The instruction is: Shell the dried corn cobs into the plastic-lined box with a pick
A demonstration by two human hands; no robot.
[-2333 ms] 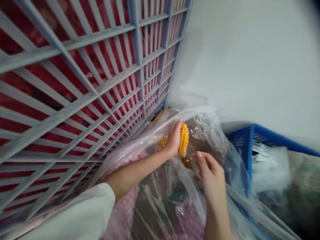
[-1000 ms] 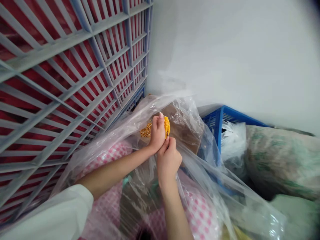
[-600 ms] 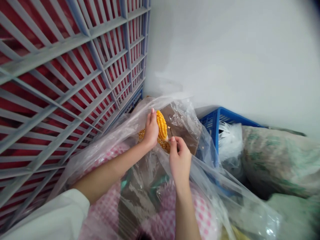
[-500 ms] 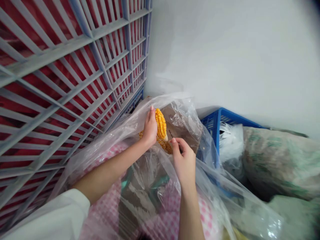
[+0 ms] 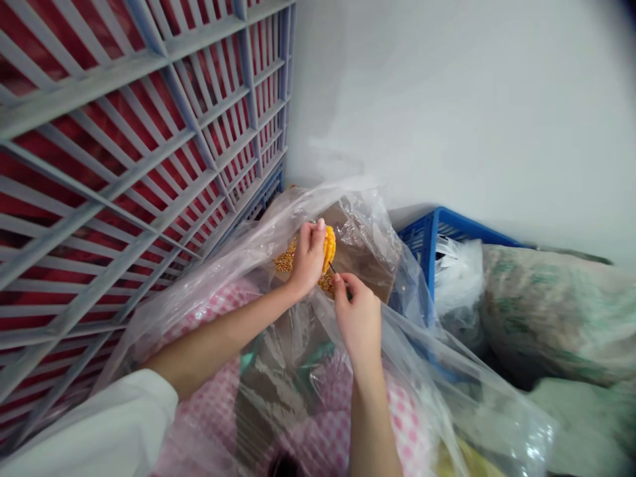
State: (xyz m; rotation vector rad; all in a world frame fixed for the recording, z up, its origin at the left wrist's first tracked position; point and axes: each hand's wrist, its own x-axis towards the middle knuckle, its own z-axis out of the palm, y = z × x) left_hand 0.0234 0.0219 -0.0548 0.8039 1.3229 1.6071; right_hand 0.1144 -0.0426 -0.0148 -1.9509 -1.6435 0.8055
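The right half of the frame is filled by a white wall (image 5: 462, 119), and the upper left by a slatted grey crate (image 5: 161, 56), through whose gaps red material is seen. Across the lower middle a clear plastic sheet (image 5: 402, 351) is spread, and pink-and-white checked cloth (image 5: 405, 417) is seen through it. At the right edge a stained sack (image 5: 556, 311) is set near a blue crate (image 5: 428, 245), by which a white plastic bag (image 5: 460, 275) is partly enclosed. Near the centre the right hand (image 5: 358, 311) is held with thumb and forefinger pinched on a thin dark tool. By the curled fingers of the left hand (image 5: 309, 258), just above, a yellow corn cob (image 5: 329, 246) is gripped and partly hidden. Loose kernels (image 5: 285, 261) are gathered below and behind that hand. The tip of the thin dark tool (image 5: 332, 267) is brought to the cob's lower edge; whether it is touching cannot be told.
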